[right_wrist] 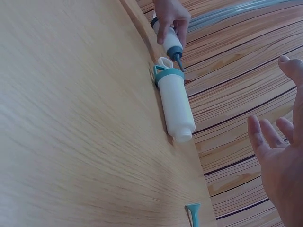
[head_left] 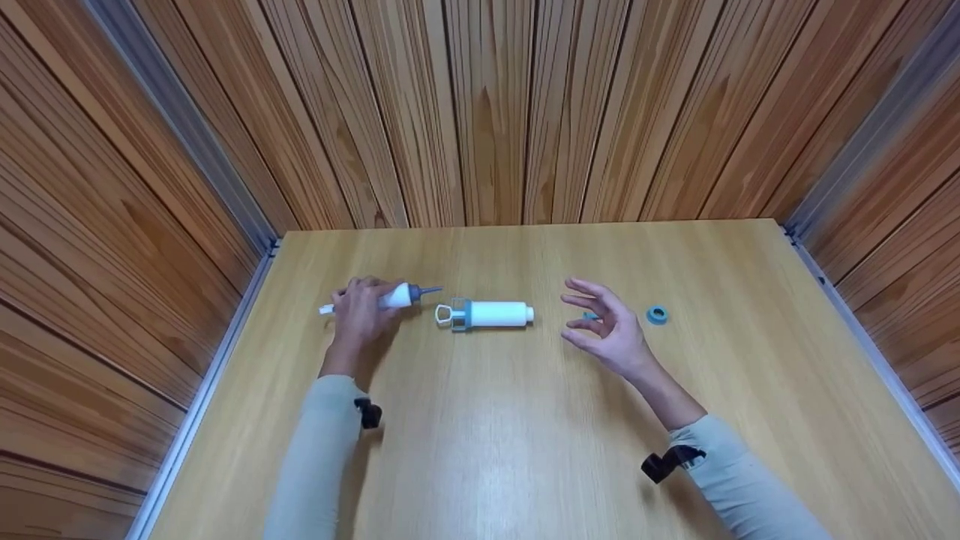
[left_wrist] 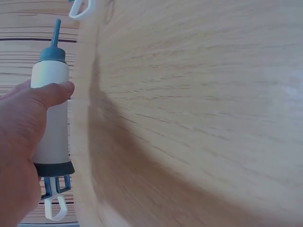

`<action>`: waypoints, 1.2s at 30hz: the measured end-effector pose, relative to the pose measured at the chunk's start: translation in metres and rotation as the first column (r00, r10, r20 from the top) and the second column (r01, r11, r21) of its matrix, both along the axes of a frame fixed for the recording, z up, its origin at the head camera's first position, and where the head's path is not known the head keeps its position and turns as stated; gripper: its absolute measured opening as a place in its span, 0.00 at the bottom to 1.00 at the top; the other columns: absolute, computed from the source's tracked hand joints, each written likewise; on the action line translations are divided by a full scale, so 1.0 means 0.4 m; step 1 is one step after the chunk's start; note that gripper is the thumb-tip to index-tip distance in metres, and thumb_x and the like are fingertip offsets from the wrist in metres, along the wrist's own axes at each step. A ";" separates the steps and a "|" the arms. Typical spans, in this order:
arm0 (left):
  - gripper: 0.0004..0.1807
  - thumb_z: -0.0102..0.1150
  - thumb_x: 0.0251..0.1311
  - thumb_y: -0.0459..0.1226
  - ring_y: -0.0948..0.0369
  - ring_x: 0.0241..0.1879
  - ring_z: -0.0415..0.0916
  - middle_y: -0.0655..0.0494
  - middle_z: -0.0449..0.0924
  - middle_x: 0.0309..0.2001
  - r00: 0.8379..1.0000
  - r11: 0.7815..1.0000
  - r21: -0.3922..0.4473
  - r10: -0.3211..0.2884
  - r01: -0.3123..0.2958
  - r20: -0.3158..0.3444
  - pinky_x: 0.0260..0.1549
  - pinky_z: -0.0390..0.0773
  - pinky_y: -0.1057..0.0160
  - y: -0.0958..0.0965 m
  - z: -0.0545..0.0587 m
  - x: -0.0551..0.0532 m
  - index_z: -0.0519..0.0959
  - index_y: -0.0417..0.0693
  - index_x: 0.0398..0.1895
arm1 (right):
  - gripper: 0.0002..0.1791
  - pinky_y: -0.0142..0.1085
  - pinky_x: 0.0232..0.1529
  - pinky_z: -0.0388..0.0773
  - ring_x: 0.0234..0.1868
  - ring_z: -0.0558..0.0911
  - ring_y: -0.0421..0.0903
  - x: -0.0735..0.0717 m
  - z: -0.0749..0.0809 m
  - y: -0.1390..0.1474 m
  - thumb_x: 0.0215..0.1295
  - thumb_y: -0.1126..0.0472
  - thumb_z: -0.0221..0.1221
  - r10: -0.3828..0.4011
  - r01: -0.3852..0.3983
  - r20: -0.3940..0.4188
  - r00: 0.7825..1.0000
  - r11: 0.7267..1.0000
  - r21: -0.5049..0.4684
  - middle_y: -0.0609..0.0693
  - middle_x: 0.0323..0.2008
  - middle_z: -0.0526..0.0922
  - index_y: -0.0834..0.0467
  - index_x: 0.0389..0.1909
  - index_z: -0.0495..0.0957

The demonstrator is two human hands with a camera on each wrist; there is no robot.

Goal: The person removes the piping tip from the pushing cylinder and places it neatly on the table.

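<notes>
My left hand (head_left: 361, 313) grips a syringe (head_left: 396, 297) with a white barrel, its thumb laid over the barrel in the left wrist view. A grey-blue cap and thin nozzle point right; a white pull ring (left_wrist: 56, 210) shows at the other end. Between the hands lies a second syringe (head_left: 499, 313), with a white barrel, teal collar and white ring handle, and a short bare tip facing right. My right hand (head_left: 611, 330) holds nothing, its fingers spread and gently bent. A small teal nozzle (right_wrist: 194, 215) lies near it, mostly hidden behind the fingers in the head view.
A teal ring-shaped cap (head_left: 657, 314) lies on the wooden table (head_left: 480, 450), right of my right hand. Wood-plank walls (head_left: 495, 112) with grey metal corner posts stand behind and along both sides. Black wrist cameras (head_left: 663, 465) are strapped at both sleeves.
</notes>
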State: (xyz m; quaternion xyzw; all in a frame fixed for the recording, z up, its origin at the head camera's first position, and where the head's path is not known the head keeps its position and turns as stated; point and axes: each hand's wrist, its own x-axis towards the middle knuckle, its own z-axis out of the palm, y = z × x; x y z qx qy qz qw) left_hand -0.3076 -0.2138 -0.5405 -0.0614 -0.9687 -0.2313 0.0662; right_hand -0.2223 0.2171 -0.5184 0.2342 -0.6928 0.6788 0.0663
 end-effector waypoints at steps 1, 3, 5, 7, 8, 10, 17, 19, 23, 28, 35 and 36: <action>0.26 0.77 0.72 0.42 0.39 0.73 0.77 0.40 0.86 0.70 1.000 1.000 0.020 0.005 -0.005 -0.009 0.76 0.60 0.31 0.001 0.001 0.002 0.87 0.54 0.72 | 0.42 0.34 0.61 0.90 0.75 0.84 0.45 0.000 -0.003 0.000 0.66 0.82 0.69 0.004 -0.004 -0.001 1.000 1.000 -0.007 0.38 0.76 0.81 0.72 0.80 0.66; 0.25 0.77 0.72 0.42 0.40 0.73 0.77 0.41 0.86 0.69 0.999 0.998 0.058 0.014 -0.012 -0.029 0.76 0.59 0.32 0.003 0.005 0.005 0.87 0.53 0.70 | 0.41 0.35 0.61 0.90 0.74 0.85 0.45 -0.002 -0.010 -0.001 0.67 0.82 0.69 0.012 -0.012 0.005 1.000 1.000 -0.016 0.39 0.76 0.81 0.73 0.80 0.66; 0.25 0.77 0.72 0.41 0.40 0.72 0.77 0.41 0.86 0.69 0.999 0.998 0.066 0.017 -0.013 -0.047 0.76 0.59 0.32 0.004 0.009 0.008 0.87 0.53 0.71 | 0.41 0.35 0.61 0.90 0.74 0.85 0.45 -0.003 -0.013 -0.004 0.67 0.82 0.68 0.014 -0.014 0.016 1.000 1.000 -0.018 0.38 0.76 0.81 0.73 0.80 0.67; 0.26 0.78 0.72 0.41 0.40 0.72 0.77 0.41 0.86 0.69 0.998 0.998 0.057 0.007 -0.003 -0.065 0.75 0.60 0.32 0.005 0.011 0.010 0.87 0.53 0.71 | 0.41 0.35 0.61 0.90 0.73 0.86 0.44 -0.004 -0.016 -0.007 0.67 0.82 0.68 0.010 -0.009 0.034 0.999 1.000 -0.020 0.39 0.75 0.82 0.72 0.80 0.67; 0.26 0.78 0.72 0.41 0.40 0.72 0.77 0.41 0.86 0.69 0.997 0.999 0.046 0.001 0.003 -0.075 0.74 0.62 0.32 0.005 0.013 0.011 0.87 0.53 0.72 | 0.40 0.36 0.61 0.91 0.73 0.86 0.44 -0.004 -0.017 -0.009 0.68 0.82 0.68 0.006 -0.005 0.046 0.999 1.000 -0.019 0.39 0.75 0.82 0.71 0.80 0.68; 0.26 0.78 0.71 0.41 0.39 0.72 0.77 0.41 0.87 0.68 0.995 0.999 0.031 -0.012 0.015 -0.096 0.72 0.64 0.32 0.005 0.015 0.013 0.87 0.53 0.71 | 0.40 0.36 0.61 0.91 0.72 0.87 0.45 -0.004 -0.019 -0.013 0.68 0.81 0.68 -0.005 0.006 0.067 0.998 1.000 -0.018 0.45 0.76 0.82 0.70 0.80 0.68; 0.26 0.81 0.67 0.39 0.38 0.69 0.81 0.41 0.90 0.64 0.982 0.999 0.013 -0.034 0.037 -0.186 0.67 0.68 0.32 0.015 0.027 0.025 0.89 0.52 0.68 | 0.40 0.36 0.60 0.91 0.71 0.87 0.51 -0.002 -0.028 -0.024 0.67 0.81 0.70 -0.032 0.035 0.128 0.991 0.999 -0.016 0.47 0.74 0.83 0.69 0.80 0.70; 0.25 0.82 0.66 0.39 0.38 0.68 0.82 0.41 0.90 0.63 0.977 0.999 0.005 -0.043 0.045 -0.210 0.67 0.68 0.31 0.022 0.032 0.029 0.90 0.52 0.66 | 0.40 0.38 0.60 0.91 0.71 0.88 0.49 -0.002 -0.029 -0.026 0.67 0.81 0.70 -0.037 0.040 0.130 0.991 0.999 -0.020 0.47 0.73 0.84 0.69 0.80 0.70; 0.24 0.82 0.66 0.40 0.39 0.68 0.82 0.42 0.91 0.62 0.971 0.998 0.010 -0.054 0.058 -0.232 0.68 0.66 0.30 0.035 0.046 0.038 0.91 0.54 0.65 | 0.39 0.37 0.59 0.91 0.69 0.88 0.44 -0.002 -0.034 -0.027 0.67 0.81 0.69 -0.037 0.041 0.117 0.992 0.999 -0.030 0.61 0.75 0.82 0.70 0.79 0.71; 0.24 0.82 0.66 0.40 0.40 0.69 0.81 0.44 0.90 0.63 0.971 0.998 0.009 -0.063 0.066 -0.231 0.71 0.64 0.29 0.050 0.057 0.051 0.90 0.55 0.66 | 0.38 0.34 0.58 0.91 0.68 0.89 0.45 -0.002 -0.037 -0.026 0.68 0.81 0.69 -0.032 0.038 0.124 0.992 0.998 -0.042 0.58 0.74 0.83 0.70 0.78 0.71; 0.23 0.83 0.65 0.39 0.39 0.67 0.83 0.43 0.91 0.61 0.952 0.994 -0.004 -0.106 0.109 -0.286 0.71 0.67 0.26 0.075 0.065 0.065 0.92 0.53 0.63 | 0.36 0.34 0.61 0.90 0.69 0.88 0.47 -0.005 -0.035 -0.023 0.68 0.82 0.68 -0.038 0.045 0.143 0.989 0.998 -0.047 0.37 0.68 0.87 0.71 0.77 0.72; 0.23 0.83 0.64 0.38 0.39 0.67 0.83 0.43 0.92 0.61 0.950 0.993 -0.005 -0.112 0.115 -0.293 0.71 0.67 0.26 0.079 0.066 0.066 0.92 0.53 0.63 | 0.36 0.34 0.61 0.90 0.70 0.88 0.47 -0.005 -0.034 -0.023 0.68 0.82 0.68 -0.037 0.044 0.146 0.989 0.998 -0.045 0.37 0.68 0.87 0.71 0.77 0.72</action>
